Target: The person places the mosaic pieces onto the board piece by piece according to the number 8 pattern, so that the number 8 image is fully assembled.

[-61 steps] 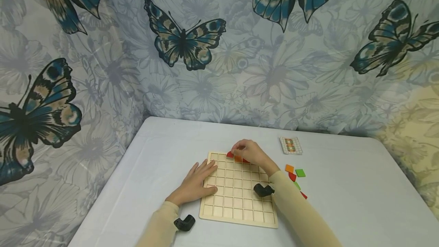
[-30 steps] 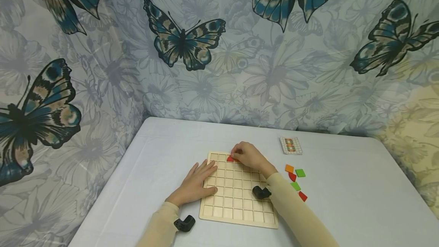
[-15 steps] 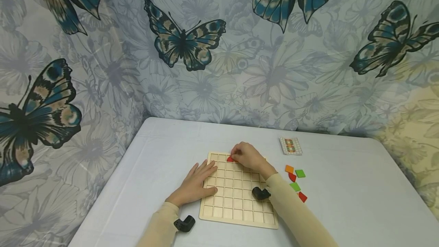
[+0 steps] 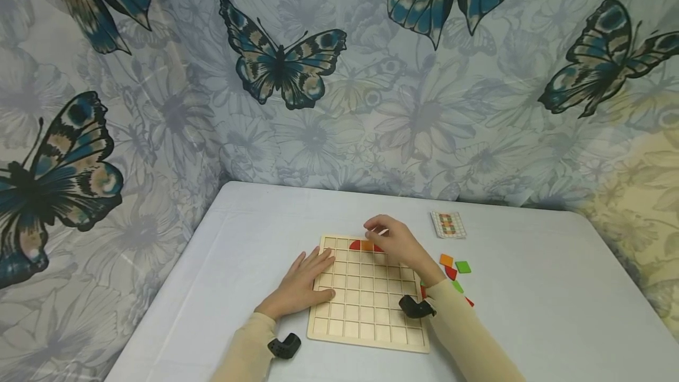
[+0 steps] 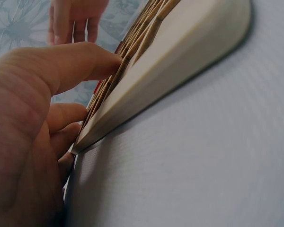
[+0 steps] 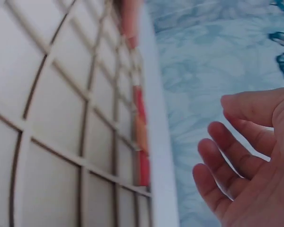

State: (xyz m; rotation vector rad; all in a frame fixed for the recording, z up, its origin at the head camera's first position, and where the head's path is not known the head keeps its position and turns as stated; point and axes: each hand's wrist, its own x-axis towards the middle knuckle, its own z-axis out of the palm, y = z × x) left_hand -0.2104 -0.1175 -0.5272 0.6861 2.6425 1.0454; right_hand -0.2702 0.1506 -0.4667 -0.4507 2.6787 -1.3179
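A light wooden grid board lies on the white table. In its far row sit a red piece, an orange square and another red piece partly behind the right hand. The left hand rests spread on the board's left edge, its thumb on the frame in the left wrist view. My right hand hovers over the far row with fingers loosely bent and nothing in them; the right wrist view shows the hand apart from the board, beside the red and orange pieces.
Right of the board lie an orange square, a green square, red pieces and more green, partly behind the sleeve. A patterned card lies farther back. Patterned fabric hangs behind the table.
My right hand has let go of the pieces in the far row and lifted up and to the right, uncovering the orange square. The left hand stays on the board.
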